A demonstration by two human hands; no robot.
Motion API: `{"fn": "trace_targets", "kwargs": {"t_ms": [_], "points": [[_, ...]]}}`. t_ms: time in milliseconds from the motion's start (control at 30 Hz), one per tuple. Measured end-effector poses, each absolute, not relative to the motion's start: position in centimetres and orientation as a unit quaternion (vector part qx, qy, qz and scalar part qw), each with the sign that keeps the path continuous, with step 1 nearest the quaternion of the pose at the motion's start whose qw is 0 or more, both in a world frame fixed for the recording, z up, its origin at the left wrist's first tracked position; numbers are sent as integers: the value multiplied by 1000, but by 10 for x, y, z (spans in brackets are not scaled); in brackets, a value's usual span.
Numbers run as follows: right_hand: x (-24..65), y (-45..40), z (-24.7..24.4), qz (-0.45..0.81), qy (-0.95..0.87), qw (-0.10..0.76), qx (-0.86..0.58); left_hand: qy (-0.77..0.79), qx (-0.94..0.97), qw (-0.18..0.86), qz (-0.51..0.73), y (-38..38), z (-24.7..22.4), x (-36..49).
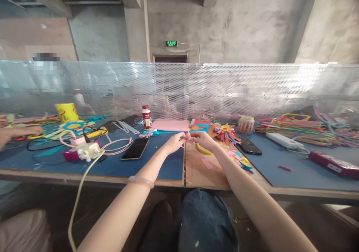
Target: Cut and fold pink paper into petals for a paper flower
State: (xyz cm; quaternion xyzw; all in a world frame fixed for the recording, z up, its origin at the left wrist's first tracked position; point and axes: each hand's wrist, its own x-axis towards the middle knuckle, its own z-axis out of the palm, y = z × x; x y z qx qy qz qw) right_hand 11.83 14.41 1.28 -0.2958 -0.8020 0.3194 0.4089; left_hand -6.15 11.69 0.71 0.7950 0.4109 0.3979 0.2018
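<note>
My left hand and my right hand meet over the seam of the work table, fingertips pinched on a small pink paper piece between them. Behind them lies a larger pink sheet. Just right of my right hand are a yellow ring, partly hidden, and a multicoloured paper flower. A loose pink paper strip rests on the bare board below my right hand, beside a scatter of cut paper pieces.
Phones lie on both sides. Left are a power adapter with cables, a red bottle and another person's hand. Right are a jar, coloured strips and a purple device. A perforated metal screen stands behind.
</note>
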Motion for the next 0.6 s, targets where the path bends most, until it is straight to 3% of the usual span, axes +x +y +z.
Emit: {"fn": "trace_targets", "kwargs": {"t_ms": [600], "points": [[116, 136, 22, 401, -722, 473, -308, 363, 826, 217, 374, 113, 10, -53]]}}
